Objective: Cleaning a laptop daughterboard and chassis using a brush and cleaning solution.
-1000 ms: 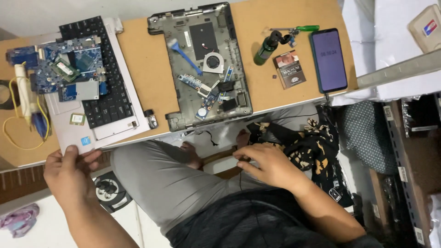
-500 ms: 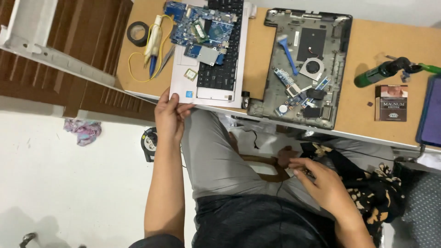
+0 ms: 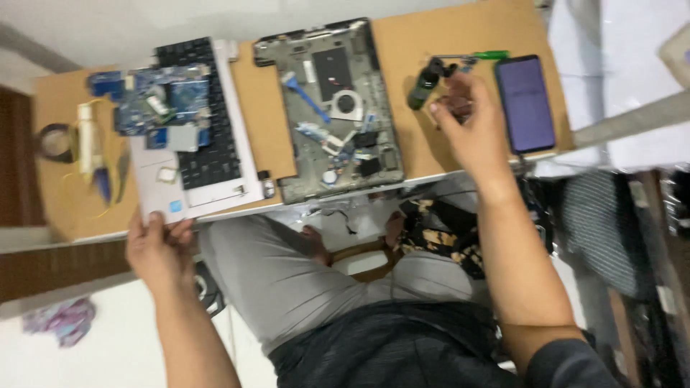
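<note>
Brown desk (image 3: 424, 144), right hand (image 3: 471, 133) newly raised
</note>
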